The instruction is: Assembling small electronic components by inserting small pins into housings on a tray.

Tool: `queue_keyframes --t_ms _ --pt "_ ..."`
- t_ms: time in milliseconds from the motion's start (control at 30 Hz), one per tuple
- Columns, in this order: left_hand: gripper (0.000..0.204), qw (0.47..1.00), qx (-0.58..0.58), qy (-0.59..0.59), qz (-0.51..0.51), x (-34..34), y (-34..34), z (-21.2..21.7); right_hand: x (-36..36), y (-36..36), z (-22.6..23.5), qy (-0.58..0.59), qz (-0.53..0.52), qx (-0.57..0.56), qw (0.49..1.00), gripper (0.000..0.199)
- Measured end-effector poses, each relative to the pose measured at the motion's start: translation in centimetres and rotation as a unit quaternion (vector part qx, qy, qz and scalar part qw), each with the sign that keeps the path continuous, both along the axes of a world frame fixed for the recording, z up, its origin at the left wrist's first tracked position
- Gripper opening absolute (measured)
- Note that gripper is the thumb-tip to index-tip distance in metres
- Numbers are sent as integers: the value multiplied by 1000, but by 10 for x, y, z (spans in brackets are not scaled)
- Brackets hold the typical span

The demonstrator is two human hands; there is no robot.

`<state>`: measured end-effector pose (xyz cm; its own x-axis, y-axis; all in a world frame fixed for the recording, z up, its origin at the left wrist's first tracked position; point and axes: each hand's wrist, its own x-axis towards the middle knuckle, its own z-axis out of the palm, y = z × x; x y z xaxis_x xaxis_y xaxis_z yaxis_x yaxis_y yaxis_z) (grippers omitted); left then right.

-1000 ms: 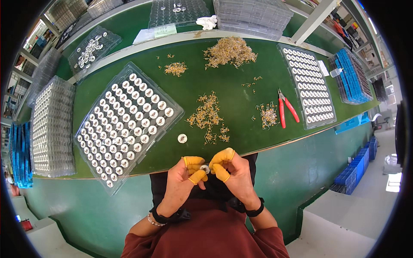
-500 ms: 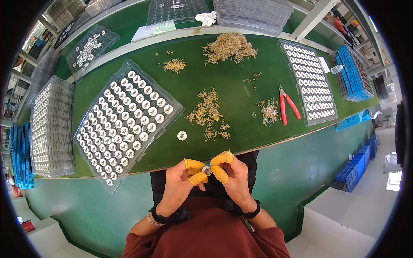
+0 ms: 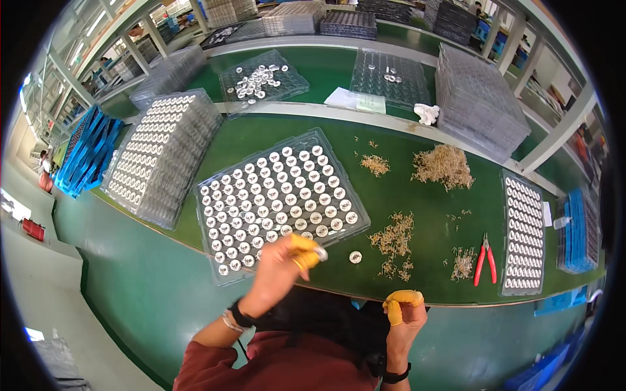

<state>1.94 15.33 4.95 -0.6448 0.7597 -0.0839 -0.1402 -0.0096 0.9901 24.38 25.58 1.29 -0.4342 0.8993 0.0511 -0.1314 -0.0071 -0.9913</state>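
My left hand (image 3: 282, 264), with yellow finger cots, pinches a small round silver-white part (image 3: 321, 253) over the near right edge of a clear plastic tray (image 3: 357, 225). Rows of similar round white parts with dark centres fill the tray. One loose round part (image 3: 355, 257) lies on the green table to the right of that hand. Near the table's front edge, my right hand (image 3: 404, 319) has its yellow-covered thumb and finger closed together; anything between them is hidden. A pile of small orange leaded components (image 3: 394, 236) lies beyond it.
Red-handled cutters (image 3: 484, 262) lie beside a small heap of wire-legged pieces (image 3: 463, 264). A filled tray (image 3: 523, 234) stands at right, and a tall tray stack (image 3: 160, 153) at left. A large component heap (image 3: 443, 167) sits farther back, below a shelf (image 3: 300, 109).
My hands have parted. The left has moved left toward the tray with the round part; the right has drawn away to the right. The view has turned left.
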Motion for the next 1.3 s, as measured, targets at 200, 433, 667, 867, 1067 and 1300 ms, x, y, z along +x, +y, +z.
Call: queue_keyframes --t_ms 200,433,667,867,1067,1300 --pt "9 978 -95 165 86 -86 19 25 -10 8 -8 1 0 7 1000 12" --pt "15 924 -258 271 77 -155 93 35 -12 15 -13 -30 -4 24 999 11" --pt "17 838 -304 436 123 -193 146 0 -13 14 -14 -54 15 37 998 11" --pt "14 797 -304 507 127 -197 162 -14 -17 14 -14 -63 -11 72 995 10" --pt "15 844 -260 461 81 -195 143 2 -15 15 -13 -54 -9 53 997 10" --pt "19 813 -293 502 24 -188 129 2 -11 14 -14 -56 -3 28 998 9"
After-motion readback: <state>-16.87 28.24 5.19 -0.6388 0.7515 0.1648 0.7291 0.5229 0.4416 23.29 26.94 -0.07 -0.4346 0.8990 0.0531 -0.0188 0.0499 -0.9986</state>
